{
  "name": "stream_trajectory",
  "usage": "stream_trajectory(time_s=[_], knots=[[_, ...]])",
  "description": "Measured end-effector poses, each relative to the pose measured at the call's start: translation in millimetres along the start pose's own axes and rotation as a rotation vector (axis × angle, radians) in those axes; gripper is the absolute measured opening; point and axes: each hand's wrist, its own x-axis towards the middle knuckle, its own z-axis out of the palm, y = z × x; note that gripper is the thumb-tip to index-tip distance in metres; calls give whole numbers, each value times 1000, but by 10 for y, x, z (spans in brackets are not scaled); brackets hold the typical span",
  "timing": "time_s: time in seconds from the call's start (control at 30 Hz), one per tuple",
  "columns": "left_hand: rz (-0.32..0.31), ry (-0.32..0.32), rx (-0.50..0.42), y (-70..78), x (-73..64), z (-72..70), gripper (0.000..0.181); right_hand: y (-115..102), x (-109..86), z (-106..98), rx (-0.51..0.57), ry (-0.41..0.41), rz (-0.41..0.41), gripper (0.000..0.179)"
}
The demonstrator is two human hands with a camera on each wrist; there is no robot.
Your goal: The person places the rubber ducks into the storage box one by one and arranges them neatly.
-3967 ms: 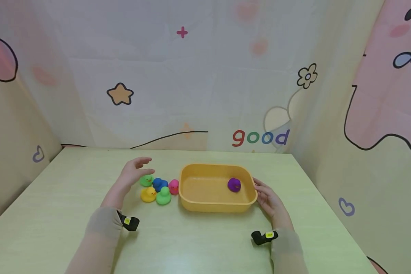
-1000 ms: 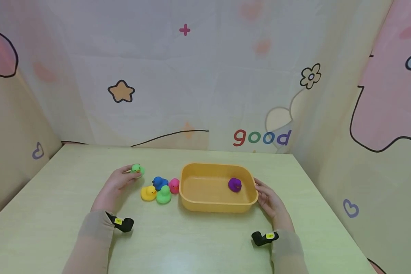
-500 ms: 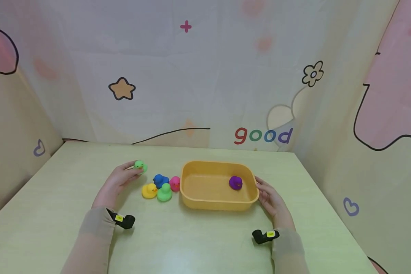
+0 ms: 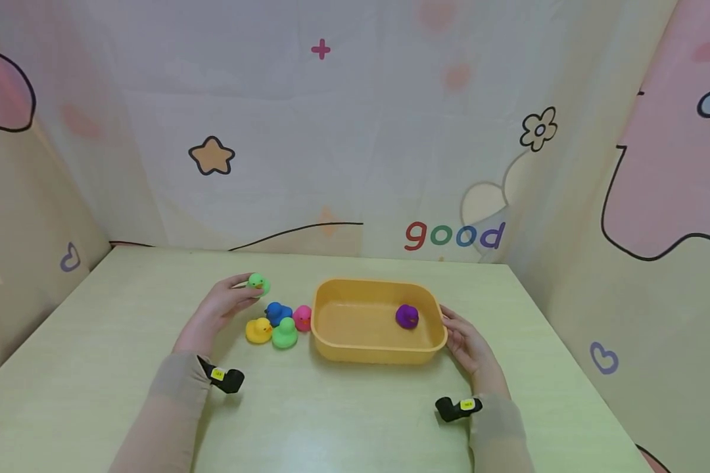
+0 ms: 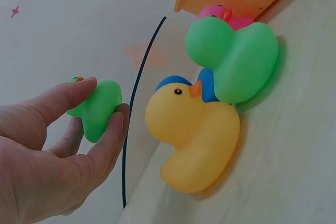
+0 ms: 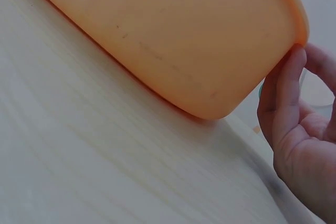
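With thumb and fingers my left hand pinches a small light green rubber duck, held up behind the other ducks. The left wrist view shows the duck between thumb and fingertips. Close by on the table stand a blue duck, a yellow duck, a second green duck and a pink duck. A yellow plastic tub has a purple duck inside, toward its right end. My right hand touches the tub's right end from outside, fingertips right at the rim.
The pale wooden table runs back to a printed cloth backdrop, with more cloth on both sides. Black wrist cameras sit on the left sleeve and the right sleeve.
My left hand has taken the rear green duck from the group, lifted it away to the left, then moved back rightward with it. The right hand has stayed at the tub.
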Motion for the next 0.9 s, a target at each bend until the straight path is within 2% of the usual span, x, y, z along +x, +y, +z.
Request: stream_trajectory(time_s=[0.2,0.37,0.5,0.67,0.77,0.9], knots=[[6,6,-20,80,30,143,70,28,60,-46,-9,5,-7,49],[30,-8,-22,142,61,299,66,51,115,-96,-31,32,-9,50],[24,-9,-32,180,109,487,65,31,104,-89,-16,43,3,49],[21,-18,-41,220,189,754,64,-22,31,-16,-16,8,13,57],[23,-31,-41,240,219,900,63,-39,-1,10,-29,9,13,53],[27,-33,-43,263,242,1080,61,-41,-14,14,-29,18,15,38]])
